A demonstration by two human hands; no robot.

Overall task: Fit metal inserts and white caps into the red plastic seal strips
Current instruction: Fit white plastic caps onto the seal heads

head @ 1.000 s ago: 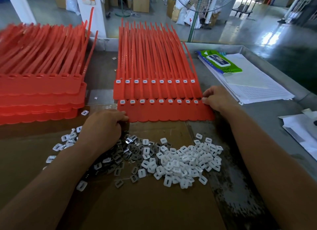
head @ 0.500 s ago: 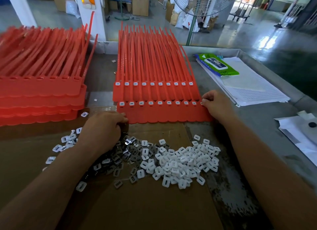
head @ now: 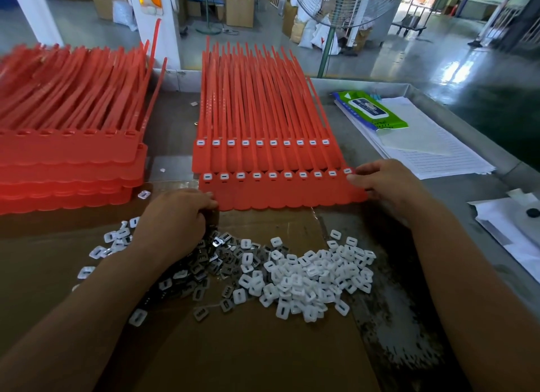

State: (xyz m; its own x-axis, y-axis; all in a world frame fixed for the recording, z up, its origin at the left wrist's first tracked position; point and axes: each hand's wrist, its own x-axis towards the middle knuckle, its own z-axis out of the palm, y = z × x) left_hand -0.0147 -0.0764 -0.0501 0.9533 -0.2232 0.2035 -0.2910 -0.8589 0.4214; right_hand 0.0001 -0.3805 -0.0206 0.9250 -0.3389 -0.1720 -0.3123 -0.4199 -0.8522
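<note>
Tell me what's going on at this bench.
A person grips the front sheet of red strips at both ends, left hand at its near-left corner, right hand at its right end. Every slot on it shows a white cap. Loose caps and metal inserts lie heaped on the cardboard in front.

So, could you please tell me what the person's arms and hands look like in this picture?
Both are bare. The left hand and the right hand wear no gloves, and no ring, watch or wristband shows. The forearms are uncovered down to the bottom edge of the picture, so no sleeve is in view. I see no tape or markings on the fingers.
</note>
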